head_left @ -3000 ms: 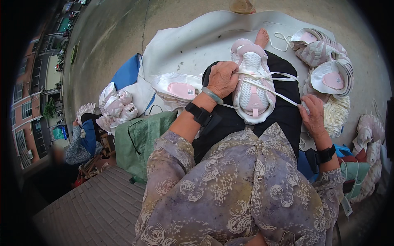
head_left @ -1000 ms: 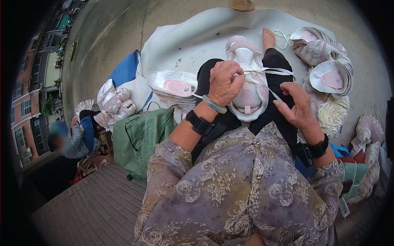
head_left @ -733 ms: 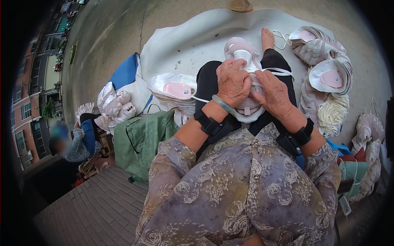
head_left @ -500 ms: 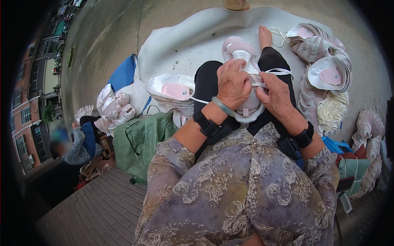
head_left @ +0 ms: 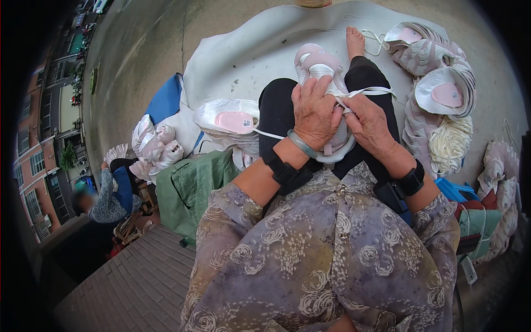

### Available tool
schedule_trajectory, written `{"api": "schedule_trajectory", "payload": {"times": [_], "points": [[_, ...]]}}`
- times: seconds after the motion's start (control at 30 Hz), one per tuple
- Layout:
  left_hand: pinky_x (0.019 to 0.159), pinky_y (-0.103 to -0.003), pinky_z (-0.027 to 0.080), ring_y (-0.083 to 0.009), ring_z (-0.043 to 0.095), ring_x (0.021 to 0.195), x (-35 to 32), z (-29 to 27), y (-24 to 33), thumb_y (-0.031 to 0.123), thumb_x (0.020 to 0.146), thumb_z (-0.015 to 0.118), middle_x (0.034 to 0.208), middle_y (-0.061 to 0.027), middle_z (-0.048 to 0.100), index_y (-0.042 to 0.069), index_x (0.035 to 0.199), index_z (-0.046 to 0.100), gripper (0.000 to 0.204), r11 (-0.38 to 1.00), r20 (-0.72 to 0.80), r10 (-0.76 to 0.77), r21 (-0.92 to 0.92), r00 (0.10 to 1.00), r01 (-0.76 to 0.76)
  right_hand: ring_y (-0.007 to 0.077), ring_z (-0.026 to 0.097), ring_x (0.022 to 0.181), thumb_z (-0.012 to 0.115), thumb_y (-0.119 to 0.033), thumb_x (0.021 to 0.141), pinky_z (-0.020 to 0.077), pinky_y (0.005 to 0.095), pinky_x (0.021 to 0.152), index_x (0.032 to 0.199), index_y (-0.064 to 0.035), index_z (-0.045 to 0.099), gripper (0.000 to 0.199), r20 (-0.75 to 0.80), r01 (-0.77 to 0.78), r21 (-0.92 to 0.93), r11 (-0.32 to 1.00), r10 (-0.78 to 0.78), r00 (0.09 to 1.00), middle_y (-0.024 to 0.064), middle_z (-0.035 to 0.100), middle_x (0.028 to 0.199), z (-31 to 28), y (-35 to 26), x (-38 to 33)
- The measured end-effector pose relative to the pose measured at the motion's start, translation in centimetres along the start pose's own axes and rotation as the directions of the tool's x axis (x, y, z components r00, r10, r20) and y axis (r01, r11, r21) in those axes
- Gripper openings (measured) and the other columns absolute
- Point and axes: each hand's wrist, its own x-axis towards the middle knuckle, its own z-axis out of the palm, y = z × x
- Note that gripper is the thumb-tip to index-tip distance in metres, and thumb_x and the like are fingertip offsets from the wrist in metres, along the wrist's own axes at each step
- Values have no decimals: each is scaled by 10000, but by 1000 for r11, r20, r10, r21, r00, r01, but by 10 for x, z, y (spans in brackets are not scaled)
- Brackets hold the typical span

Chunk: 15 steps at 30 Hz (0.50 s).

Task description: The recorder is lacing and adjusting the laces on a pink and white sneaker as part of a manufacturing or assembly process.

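A pink and white shoe upper (head_left: 326,71) rests across my lap between my knees, its toe end pointing away from me. My left hand (head_left: 314,115) is closed over its left side, fingers curled on the mesh and thumb near the middle. On the other side, my right hand (head_left: 370,123) pinches a white shoelace (head_left: 371,91) at the lacing area, close to my left thumb. One loose length of lace runs right over my knee and another trails left from under my left wrist. The fingers partly hide the eyelets.
Stacked shoe uppers (head_left: 235,120) lie left of my knee, beside a green bag (head_left: 193,185). More stacked uppers (head_left: 448,95) and a bundle of white laces (head_left: 451,145) are at the right. A white sheet (head_left: 243,61) spreads ahead. Another person (head_left: 113,193) sits far left.
My right hand has drawn in toward the left hand, its fingers now closed on the lace over the upper. The view has shifted slightly.
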Motion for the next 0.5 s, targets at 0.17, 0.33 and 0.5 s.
{"api": "schedule_trajectory", "payload": {"times": [0.17, 0.33, 0.5], "points": [[927, -491, 279, -319, 447, 1097, 0, -2, 2, 146, 655, 636, 1191, -105, 520, 59, 713, 603, 110, 996, 14, 78, 40, 997, -78, 299, 560, 785, 509, -66, 738, 458, 363, 696, 995, -45, 569, 266, 33, -15, 84, 996, 13, 999, 129, 537, 833, 0, 4, -1], [941, -517, 258, -337, 429, 1124, 7, -11, 2, 124, 675, 606, 1204, -99, 515, 60, 701, 586, 72, 984, 29, 174, 41, 984, -175, 295, 561, 767, 511, -20, 730, 460, 350, 684, 1021, -40, 559, 296, -95, -8, 26, 1000, 10, 995, 126, 536, 825, 7, 0, -3], [966, -508, 247, -352, 417, 1149, -12, -59, -10, 72, 688, 581, 1208, -127, 509, 39, 664, 521, 73, 992, 23, 95, 81, 995, -97, 288, 566, 761, 512, 22, 721, 464, 333, 674, 1064, -35, 547, 349, -72, 26, -16, 1000, -27, 997, 128, 542, 842, 4, 2, -6]]}}
